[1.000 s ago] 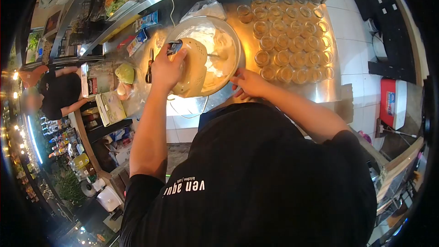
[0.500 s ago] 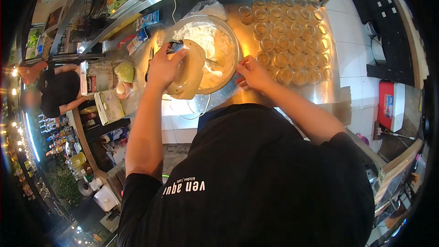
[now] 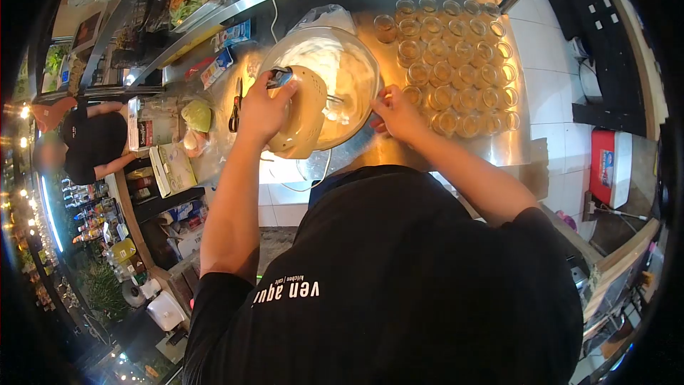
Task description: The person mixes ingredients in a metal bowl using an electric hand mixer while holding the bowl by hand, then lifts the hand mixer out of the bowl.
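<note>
My left hand [image 3: 265,105] is closed around the handle of a cream-coloured hand mixer [image 3: 305,115]. The mixer's beaters reach down into a pale, creamy mixture [image 3: 348,75] inside a large metal bowl [image 3: 377,71]. At the bowl's right side, my right hand [image 3: 399,113] pinches the rim between thumb and fingers. A white cord [image 3: 326,170] loops below the mixer. Just left of my left hand lies a pair of dark-handled scissors [image 3: 235,114].
Several small glass jars [image 3: 464,73] with a brown layer stand in rows on the steel counter [image 3: 395,153] at right. A plastic bag [image 3: 328,17] sits behind the bowl. Cartons [image 3: 216,68] and a box [image 3: 172,170] lie leftward. Another person [image 3: 96,139] stands at far left.
The bowl has shifted slightly to the right, and my left hand with the mixer has moved a little right and toward me. My right hand stays at the rim.
</note>
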{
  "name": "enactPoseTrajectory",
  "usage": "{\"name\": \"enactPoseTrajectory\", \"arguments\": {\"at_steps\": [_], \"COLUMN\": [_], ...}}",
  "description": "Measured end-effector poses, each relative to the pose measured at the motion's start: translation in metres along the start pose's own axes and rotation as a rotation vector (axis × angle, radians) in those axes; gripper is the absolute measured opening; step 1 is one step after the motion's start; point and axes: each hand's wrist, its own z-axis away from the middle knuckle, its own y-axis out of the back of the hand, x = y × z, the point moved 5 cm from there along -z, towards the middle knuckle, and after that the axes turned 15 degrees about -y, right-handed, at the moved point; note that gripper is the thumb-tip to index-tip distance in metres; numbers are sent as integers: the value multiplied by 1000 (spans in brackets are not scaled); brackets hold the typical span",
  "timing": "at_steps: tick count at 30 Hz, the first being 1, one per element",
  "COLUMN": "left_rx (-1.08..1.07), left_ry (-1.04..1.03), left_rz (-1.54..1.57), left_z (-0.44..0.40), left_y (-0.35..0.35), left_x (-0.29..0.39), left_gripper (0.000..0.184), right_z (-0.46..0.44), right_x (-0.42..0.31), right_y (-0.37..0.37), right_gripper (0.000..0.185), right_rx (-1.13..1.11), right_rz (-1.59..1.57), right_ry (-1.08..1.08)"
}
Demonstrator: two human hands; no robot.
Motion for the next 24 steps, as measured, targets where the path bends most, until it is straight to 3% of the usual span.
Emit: {"name": "enactPoseTrajectory", "arguments": {"at_steps": [3, 7, 9, 13, 15, 18, 20, 24], "left_rx": [80, 189, 90, 22, 146, 224, 197, 30], "left_ry": [43, 44, -27, 23, 36, 5, 20, -41], "left_rz": [163, 153, 82, 53, 196, 75, 85, 58], "left_z": [-3, -5, -1, 4, -2, -10, -10, -3], "left_y": [-15, -12, 0, -3, -13, -15, -8, 3], "left_x": [-7, -7, -4, -15, -15, -5, -5, 0], "left_gripper": [70, 67, 67, 68, 70, 71, 72, 70], "right_z": [-14, 10, 11, -16, -15, -2, 4, 8], "right_x": [5, 18, 18, 13, 10, 16, 25, 12], "right_y": [-3, -18, -16, -4, -5, -16, -19, 0], "right_gripper": [32, 27, 25, 24, 24, 28, 32, 34], "right_rx": [73, -126, -168, -62, -38, -195, -370, -128], "right_rz": [-48, 8, 33, -124, -121, -27, 171, 41], "right_ry": [127, -28, -96, 115, 170, 27, -184, -97]}}
